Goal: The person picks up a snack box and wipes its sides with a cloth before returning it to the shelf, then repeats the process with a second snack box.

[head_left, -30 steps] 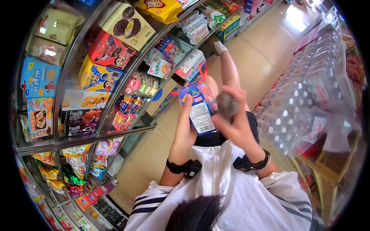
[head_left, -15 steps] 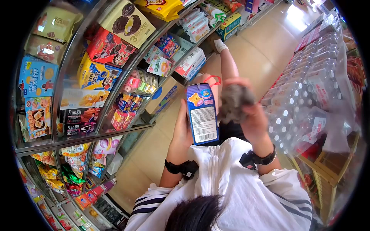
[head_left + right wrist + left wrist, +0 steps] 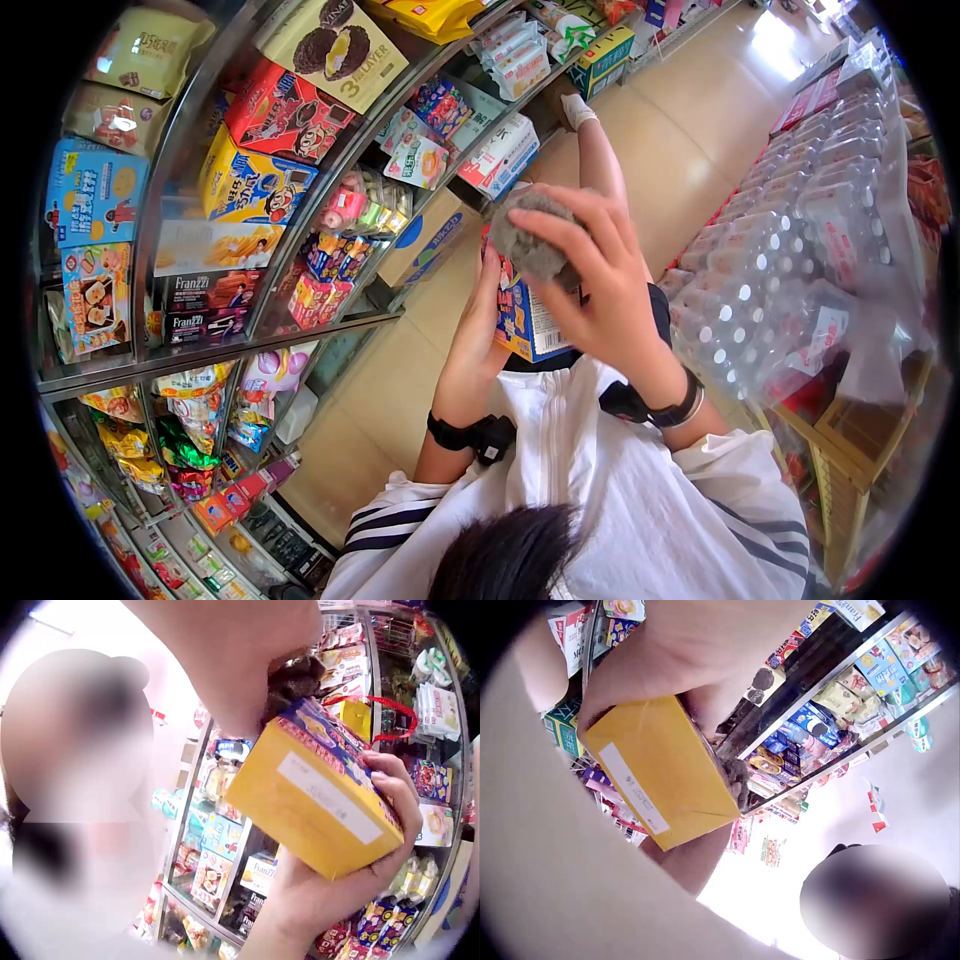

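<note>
The left hand point(image 3: 478, 318) grips a blue and purple box with a yellow base point(image 3: 319, 802); in the right wrist view its fingers curl round the box's side. A red ribbon handle point(image 3: 405, 712) loops from the box. The right hand point(image 3: 612, 285) pinches a crumpled grey cloth point(image 3: 535, 240), held against the box's upper part, which it hides in the head view. From the left wrist camera, the plain yellow base point(image 3: 660, 772) with a white label faces the lens, and the cloth shows dark at the box's far edge.
Metal shelves point(image 3: 215, 372) with packaged snacks curve along the left. Plastic-wrapped bottles point(image 3: 790, 240) are stacked at the right, above a wooden frame point(image 3: 850, 450). Tiled floor point(image 3: 660, 130) runs between them. The person's bare legs are beyond the hands.
The right hand and cloth have moved left onto the box from beside it. The box has turned in the left hand, so its back label is now largely covered.
</note>
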`<state>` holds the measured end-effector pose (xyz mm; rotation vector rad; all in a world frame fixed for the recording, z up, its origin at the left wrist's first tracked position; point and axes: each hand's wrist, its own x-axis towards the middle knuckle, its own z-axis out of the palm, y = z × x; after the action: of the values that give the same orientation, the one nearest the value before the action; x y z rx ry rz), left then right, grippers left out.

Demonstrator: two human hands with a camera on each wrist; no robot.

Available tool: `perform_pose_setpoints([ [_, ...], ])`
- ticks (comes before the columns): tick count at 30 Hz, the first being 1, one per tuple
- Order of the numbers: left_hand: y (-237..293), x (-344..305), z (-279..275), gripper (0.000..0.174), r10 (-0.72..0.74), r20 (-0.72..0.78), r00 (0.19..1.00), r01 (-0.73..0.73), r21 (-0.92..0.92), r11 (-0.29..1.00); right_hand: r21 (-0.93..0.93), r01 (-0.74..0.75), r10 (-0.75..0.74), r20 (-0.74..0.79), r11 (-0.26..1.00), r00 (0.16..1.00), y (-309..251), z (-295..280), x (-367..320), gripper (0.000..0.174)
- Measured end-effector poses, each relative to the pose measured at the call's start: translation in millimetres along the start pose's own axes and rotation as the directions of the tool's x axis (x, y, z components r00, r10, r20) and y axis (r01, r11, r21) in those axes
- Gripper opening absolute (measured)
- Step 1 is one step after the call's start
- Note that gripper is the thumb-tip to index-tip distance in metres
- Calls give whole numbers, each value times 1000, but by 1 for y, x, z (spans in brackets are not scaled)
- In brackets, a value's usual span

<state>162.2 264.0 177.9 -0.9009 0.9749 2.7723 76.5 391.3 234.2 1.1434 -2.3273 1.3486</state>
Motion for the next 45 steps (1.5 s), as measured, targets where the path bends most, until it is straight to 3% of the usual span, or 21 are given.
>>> perform_pose_setpoints([
  [3,7,-19,25,57,242,145,959,-251,50,967,171,68,-79,58,983,995,-2,3,-11,47],
  [5,20,-4,8,58,148,184,972,-136,-75,988,230,44,-65,87,972,994,-7,2,-21,47],
  [7,28,3,1,54,164,-65,984,-160,56,985,259,39,-78,140,965,987,-7,-1,-29,47],
  [9,28,4,3,51,160,-69,985,-157,47,986,335,-45,-9,157,941,988,-6,-2,-34,51],
  [11,25,-3,20,52,378,-147,914,-341,229,912,307,-96,49,158,947,986,-1,3,-39,56],
  [13,27,-4,19,56,400,-84,912,-359,303,883,506,-223,270,-21,833,963,12,14,-39,59],
  [15,34,-3,14,65,481,73,873,-440,541,717,744,-380,497,75,550,865,15,11,-39,54],
  [17,46,-14,12,58,446,81,891,-402,596,695,734,-487,630,103,474,769,26,2,-41,51],
  [20,65,-20,2,47,528,253,811,-410,889,203,809,-489,753,89,327,652,37,-6,-40,47],
  [22,64,-18,-1,46,582,187,791,-427,850,307,818,-472,767,60,329,639,45,-11,-44,47],
  [24,59,-15,-3,48,585,107,804,-415,805,424,812,-584,814,331,13,478,44,-19,-46,45],
  [25,48,-11,-7,48,583,107,805,-413,806,423,812,-584,814,331,11,477,43,-18,-46,45],
  [27,24,-1,-15,53,345,-10,939,-277,572,772,802,-584,762,454,-125,461,40,-13,-46,44],
  [29,16,-1,-4,58,227,21,974,-220,342,914,769,-633,748,468,-83,470,37,-7,-50,44],
  [31,13,1,-6,68,64,103,993,-55,-84,995,705,-691,612,478,161,630,34,-5,-51,44],
  [36,15,4,-8,69,88,42,995,-81,-134,988,580,-769,528,579,268,621,31,-11,-47,40],
  [38,15,7,-5,70,150,60,987,-141,-137,980,561,-736,624,432,379,651,45,-8,-55,37],
  [41,13,13,-6,72,182,47,982,-176,-118,977,692,-360,427,82,626,900,26,-4,-50,34],
  [42,11,14,-5,73,154,153,976,-128,-166,978,590,-153,121,93,793,988,29,1,-46,47],
  [43,8,15,-5,74,124,259,958,-71,-207,976,466,-9,-79,170,885,982,20,4,-41,55],
  [45,-7,24,-9,71,94,560,823,245,-498,832,234,56,-155,426,971,891,-5,4,-36,46],
])
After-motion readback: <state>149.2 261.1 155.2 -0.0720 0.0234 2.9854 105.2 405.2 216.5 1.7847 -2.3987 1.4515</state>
